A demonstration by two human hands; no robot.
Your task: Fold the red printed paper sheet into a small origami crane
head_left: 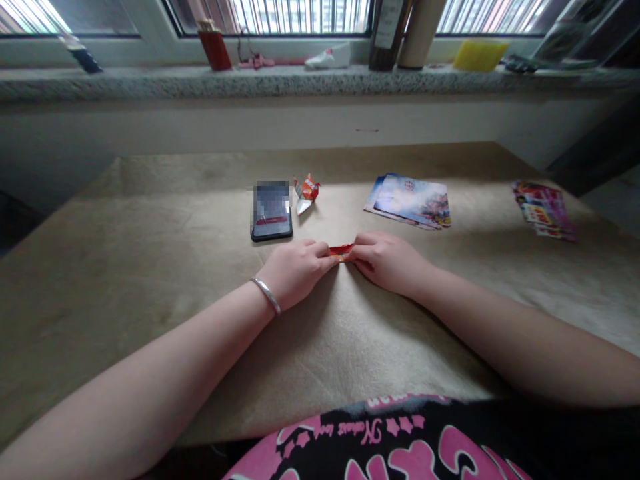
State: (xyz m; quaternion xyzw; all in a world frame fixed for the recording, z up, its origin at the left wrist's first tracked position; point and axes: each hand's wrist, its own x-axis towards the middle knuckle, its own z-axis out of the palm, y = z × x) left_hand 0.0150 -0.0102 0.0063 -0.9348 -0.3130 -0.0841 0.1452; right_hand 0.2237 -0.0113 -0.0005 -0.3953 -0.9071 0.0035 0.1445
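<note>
Between my two hands, low over the table, is a small piece of folded red paper (341,251). My left hand (299,272), with a silver bangle (267,296) at its wrist, pinches the paper's left end. At the right end, the fingers of my right hand (387,261) close on the same paper. Most of the paper's ends are hidden under my fingers. Just beyond my left hand sits a folded red, orange and white paper shape (307,192). To its left lies a black phone (273,212), its screen blurred.
Several picture cards (413,200) lie fanned at the back right of the table (165,220). Another pile of pinkish cards (543,210) is near the right edge. Bottles, a red container (215,45) and a yellow sponge-like block (480,55) stand along the windowsill (280,83).
</note>
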